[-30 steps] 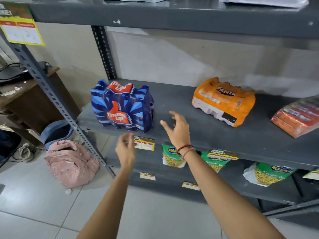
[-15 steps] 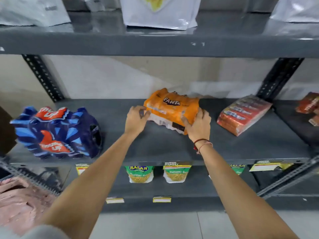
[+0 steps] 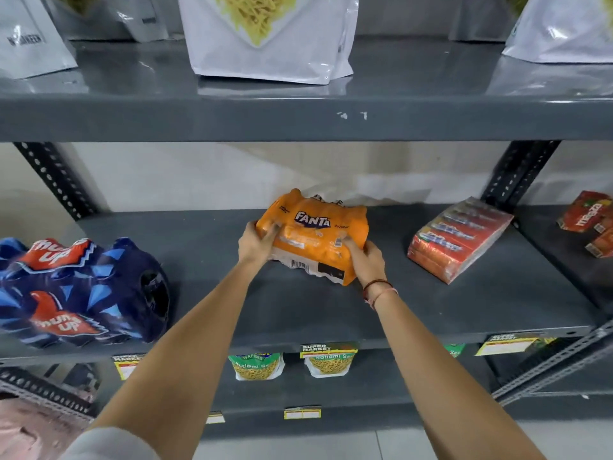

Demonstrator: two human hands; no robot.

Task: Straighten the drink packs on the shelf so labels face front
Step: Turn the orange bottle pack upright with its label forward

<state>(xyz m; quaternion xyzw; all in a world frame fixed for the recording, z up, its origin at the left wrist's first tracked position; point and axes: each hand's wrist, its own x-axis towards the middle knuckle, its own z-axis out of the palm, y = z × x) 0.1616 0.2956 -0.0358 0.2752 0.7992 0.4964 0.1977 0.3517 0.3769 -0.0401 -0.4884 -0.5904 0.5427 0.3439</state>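
An orange Fanta pack [image 3: 318, 237] lies on the middle grey shelf [image 3: 298, 313], its logo turned up and toward me, its front lower edge showing a barcode. My left hand [image 3: 257, 242] grips its left end and my right hand [image 3: 365, 260] grips its front right corner. A blue Thums Up pack [image 3: 79, 290] stands at the shelf's left end with its label to the front. A red drink pack [image 3: 459, 239] lies at an angle to the right of the Fanta pack.
More red cartons [image 3: 593, 224] sit at the far right beyond the upright post [image 3: 517, 174]. White snack bags [image 3: 268, 34] stand on the shelf above. Green snack packets [image 3: 257, 366] and price tags hang along the lower shelf. A pink bag [image 3: 30, 429] lies on the floor, left.
My view shifted right from the Thums Up pack. Both hands reached to the Fanta pack and took hold of it; it has since turned so its logo faces me more squarely.
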